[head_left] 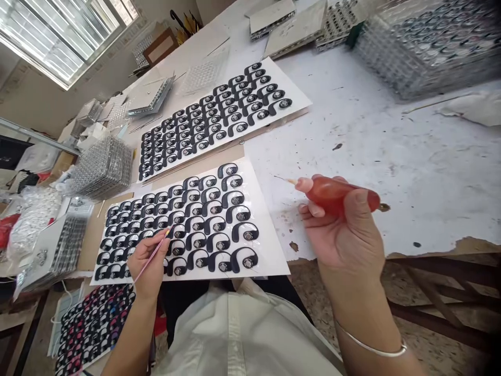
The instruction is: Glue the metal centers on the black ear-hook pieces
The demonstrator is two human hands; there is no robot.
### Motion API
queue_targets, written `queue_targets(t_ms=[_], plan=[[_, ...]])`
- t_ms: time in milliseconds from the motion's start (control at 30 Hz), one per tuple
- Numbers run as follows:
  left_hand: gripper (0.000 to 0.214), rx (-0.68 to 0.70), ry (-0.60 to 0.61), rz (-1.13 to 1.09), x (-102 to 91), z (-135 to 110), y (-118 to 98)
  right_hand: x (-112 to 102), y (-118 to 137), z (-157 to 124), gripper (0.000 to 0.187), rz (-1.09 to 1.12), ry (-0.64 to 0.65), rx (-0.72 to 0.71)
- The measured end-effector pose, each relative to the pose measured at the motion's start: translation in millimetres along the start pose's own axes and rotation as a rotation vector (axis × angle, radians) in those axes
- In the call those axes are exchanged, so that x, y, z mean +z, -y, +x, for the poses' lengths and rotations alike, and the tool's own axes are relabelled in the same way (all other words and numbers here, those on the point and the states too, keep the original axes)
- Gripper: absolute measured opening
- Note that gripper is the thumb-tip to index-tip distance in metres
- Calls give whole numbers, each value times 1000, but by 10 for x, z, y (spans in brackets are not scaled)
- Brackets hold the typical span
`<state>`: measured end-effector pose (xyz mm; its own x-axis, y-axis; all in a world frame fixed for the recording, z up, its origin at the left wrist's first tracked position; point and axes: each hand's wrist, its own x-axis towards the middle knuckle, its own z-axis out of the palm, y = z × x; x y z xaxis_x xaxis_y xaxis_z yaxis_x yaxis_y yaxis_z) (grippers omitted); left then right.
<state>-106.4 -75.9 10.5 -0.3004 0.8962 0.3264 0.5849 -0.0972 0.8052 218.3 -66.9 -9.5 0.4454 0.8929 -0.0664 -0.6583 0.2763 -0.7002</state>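
The left hand (146,263) rests over the lower right part of a white sheet (270,256) laid on the surface (371,130). Its fingers (156,241) are closed in a pen-like pinch around a thin pink-handled brush (160,245), whose tip sits among rows of black ear-hook-shaped pieces (207,240) on that sheet. The brush tip appears to touch or nearly touch one piece, though the angle makes this hard to confirm.

The right hand (340,224) is raised to the right of the white sheet, clear of it. Its fingers (313,185) are clenched around a translucent red squeeze bottle (332,196), and a fine tip (284,180) points left toward the sheet. A thin silver bangle (371,347) circles the right wrist.

Beyond the white sheet lies a second white sheet (282,99), carrying similar black pieces (227,109). Left of the white sheet stands a stack of clear trays (104,167), with a bag of small white parts (33,219) further left. Below it, beside the left forearm, lies a sheet of black pieces with pink and blue marks (94,324). Past the white sheet at the upper right, a large, blurred stack of clear trays (430,52) holds round metallic parts, as far as the view shows.
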Motion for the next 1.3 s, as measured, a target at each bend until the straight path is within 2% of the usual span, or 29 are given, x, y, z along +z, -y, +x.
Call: queue_targets(t_ms=[100,167,233,333,433,567,733,833,1000,1133,1300], plan=[[17,30,6,-15,-8,5,-84,-6,-9,-7,29,-21,9,-14],[13,122,69,-24,40,-27,-149,-13,-21,-10,26,-20,-6,-1],[9,315,166,-9,125,-75,-220,-19,-35,-14,26,-30,-6,21],[18,670,275,36,275,-148,-316,2,-41,-16,31,-83,7,36],[19,801,314,104,395,-204,-361,96,-18,-10,32,-144,-5,-23],[17,873,290,177,480,-251,-319,337,14,21,39,-188,29,-138],[15,885,280,220,551,-296,-223,632,-62,81,47,-224,120,-98],[12,882,252,238,590,-316,-225,719,-166,100,48,-260,156,-75],[25,881,219,306,613,-349,-304,741,-353,70,43,-395,230,-137],[21,891,170,363,634,-404,-354,710,-447,-11,30,-556,281,-292],[22,881,146,388,660,-450,-381,642,-480,-100,18,-779,487,-586]])
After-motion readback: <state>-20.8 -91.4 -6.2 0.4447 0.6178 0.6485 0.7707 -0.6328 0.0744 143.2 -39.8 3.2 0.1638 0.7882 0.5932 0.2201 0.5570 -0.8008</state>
